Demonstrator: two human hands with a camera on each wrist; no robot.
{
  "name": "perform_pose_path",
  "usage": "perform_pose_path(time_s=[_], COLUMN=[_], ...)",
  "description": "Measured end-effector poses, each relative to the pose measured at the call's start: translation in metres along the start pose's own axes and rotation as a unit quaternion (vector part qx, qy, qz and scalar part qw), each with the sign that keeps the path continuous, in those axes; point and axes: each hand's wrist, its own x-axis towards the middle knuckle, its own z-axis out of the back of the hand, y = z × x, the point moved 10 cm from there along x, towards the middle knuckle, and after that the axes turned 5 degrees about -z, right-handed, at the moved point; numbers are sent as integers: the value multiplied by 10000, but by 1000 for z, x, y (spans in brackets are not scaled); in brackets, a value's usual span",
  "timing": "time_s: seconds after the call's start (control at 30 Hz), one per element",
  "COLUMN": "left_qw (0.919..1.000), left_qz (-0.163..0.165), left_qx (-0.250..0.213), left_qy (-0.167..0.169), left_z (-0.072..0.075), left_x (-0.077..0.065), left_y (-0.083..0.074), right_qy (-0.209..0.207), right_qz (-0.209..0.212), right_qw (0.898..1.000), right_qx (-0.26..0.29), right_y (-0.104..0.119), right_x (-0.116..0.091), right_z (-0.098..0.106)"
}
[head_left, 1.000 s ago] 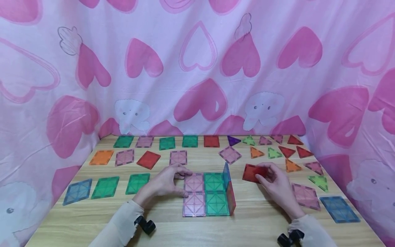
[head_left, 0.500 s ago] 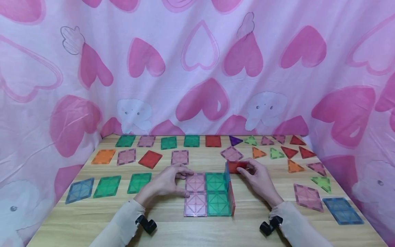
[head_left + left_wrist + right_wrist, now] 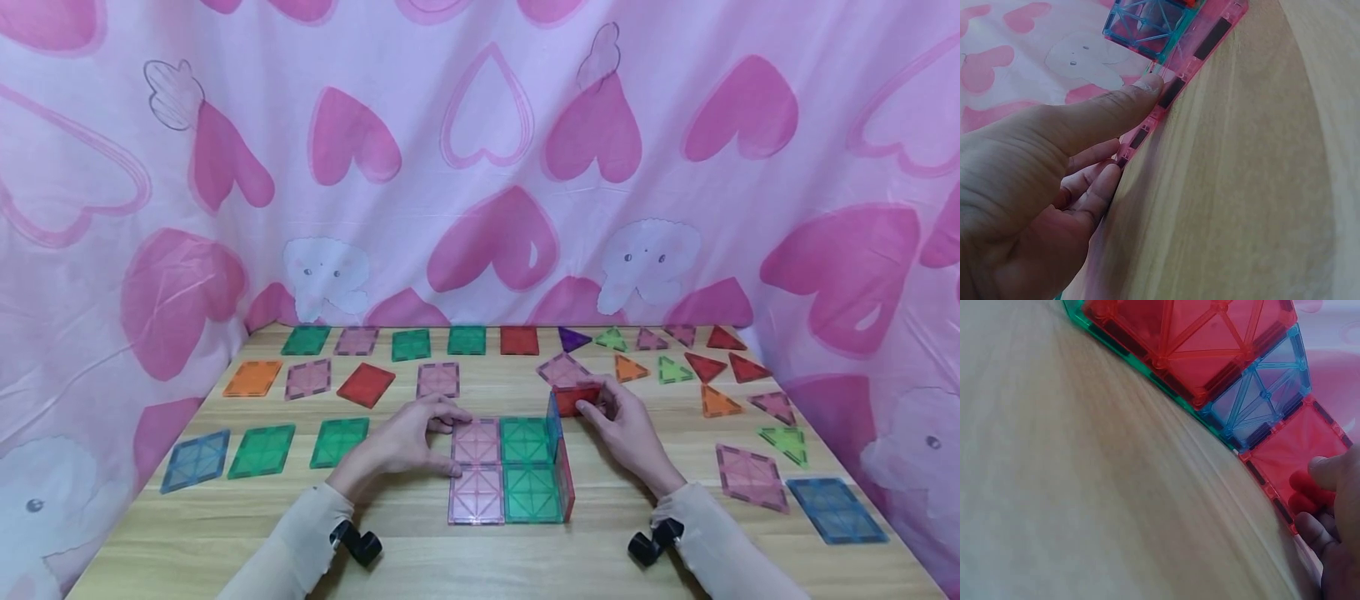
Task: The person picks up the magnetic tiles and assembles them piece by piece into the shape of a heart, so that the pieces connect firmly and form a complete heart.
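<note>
In the right hand [image 3: 626, 429] we pinch a red tile [image 3: 567, 402], upright against the blue tile [image 3: 1264, 394], between the worktop's [image 3: 420, 567] near and far edges; our left hand [image 3: 408, 437], thumb and fingers spread, touches the pink tiles [image 3: 477, 497].

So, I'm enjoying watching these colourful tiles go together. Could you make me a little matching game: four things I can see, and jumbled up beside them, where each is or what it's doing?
1. Left hand
2. Right hand
3. Purple triangle
4. Orange square

A. Flat at the back, between a red square and a green triangle
B. Pinches a red tile beside an upright blue tile
C. Flat, with a pink square just to its right
D. Touches the edge of two flat pink tiles

Pairs: 1-D, 2-B, 3-A, 4-C
</note>
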Motion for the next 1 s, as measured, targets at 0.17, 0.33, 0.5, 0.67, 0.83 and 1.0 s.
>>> perform_pose_path(time_s=[0.17, 0.33, 0.5, 0.67, 0.83, 1.0], left_qw=[10000, 10000, 10000, 10000, 10000, 10000], left_qz=[-20, -20, -17, -5, -24, -22], left_qx=[-21, -16, -16, -8, -11, -41], left_qy=[-7, 1, -13, -32, -40, -41], left_z=[0, 0, -1, 0, 0, 0], left_x=[0, -1, 0, 1, 1, 1], left_y=[0, 0, 0, 1, 1, 1], right_qy=[5, -24, 63, 152, 305, 434], right_qz=[-18, -43, -13, 64, 3, -12], right_qw=[9996, 9985, 9966, 9965, 9956, 9951], right_qx=[264, 550, 826, 816, 887, 883], right_y=[0, -1, 1, 3, 1, 1], right_x=[4, 9, 14, 18, 22, 24], right_z=[-2, -6, -11, -14, -17, -21])
